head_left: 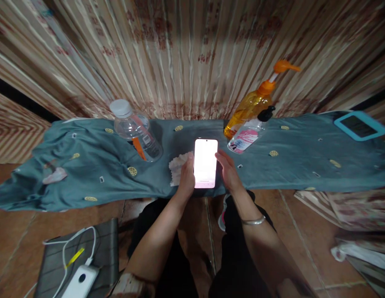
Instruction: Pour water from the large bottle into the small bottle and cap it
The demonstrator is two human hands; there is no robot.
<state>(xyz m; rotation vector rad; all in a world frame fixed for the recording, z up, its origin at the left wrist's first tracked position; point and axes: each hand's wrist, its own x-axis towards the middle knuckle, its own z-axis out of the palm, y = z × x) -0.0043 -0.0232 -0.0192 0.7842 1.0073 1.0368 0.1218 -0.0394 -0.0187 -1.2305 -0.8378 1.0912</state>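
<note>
A smartphone [205,163] with a bright, washed-out white screen is upright in the middle, over the near part of the cloth. Along its left edge, my left hand [186,176] is closed on it. My right hand [229,169] grips the upper right edge with its fingertips, the palm standing a little apart from the phone. Some of the fingers behind the phone are hidden. Beside my left hand lies a pale, scallop-edged piece of paper or cloth [176,165]. Nearest to my right hand is a clear pump bottle with a pink label [244,137].
A clear plastic bottle with white cap [139,134] stands left on the green cloth [292,165]. An amber pump bottle [246,109] is behind the smaller one. A blue-framed tablet [358,125] lies far right. A white power bank [80,281] with cable rests on a stool [107,236].
</note>
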